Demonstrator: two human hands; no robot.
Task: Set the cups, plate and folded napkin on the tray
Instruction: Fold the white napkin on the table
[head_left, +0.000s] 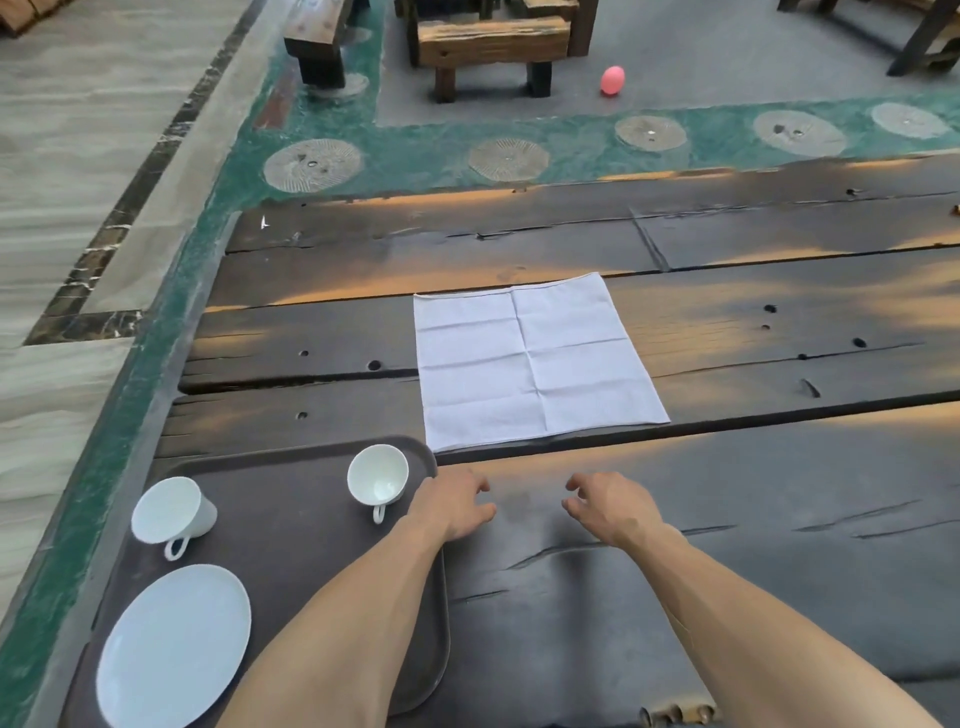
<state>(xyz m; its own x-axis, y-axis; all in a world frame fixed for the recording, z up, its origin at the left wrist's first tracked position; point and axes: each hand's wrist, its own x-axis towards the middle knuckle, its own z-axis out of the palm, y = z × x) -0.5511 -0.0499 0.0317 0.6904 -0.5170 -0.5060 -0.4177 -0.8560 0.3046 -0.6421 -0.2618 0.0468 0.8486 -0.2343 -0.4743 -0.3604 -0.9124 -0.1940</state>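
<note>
A dark tabletop (727, 545) of rough, cracked wooden planks with knot holes and worn orange patches fills most of the view; no writing or label can be read anywhere. At its near left corner lies a dark brown rectangular tray (291, 545) with rounded corners and a raised rim. Beyond the tray, flat on the planks, lies a white square napkin (535, 358), spread open and marked by fold creases, its near left corner just beside the tray's far right corner. On the tray sit a round white plate (174, 647) at the near left, a white handled cup (174, 512) tipped toward the viewer at the far left, and another white cup (378, 477) at the far right corner, handle facing near. Both bare forearms reach forward. The left hand (454, 506) hovers palm down over the tray's right rim, fingers loosely curled, holding nothing. The right hand (605, 506) hovers over bare wood close beside it, likewise loosely curled and empty.
</note>
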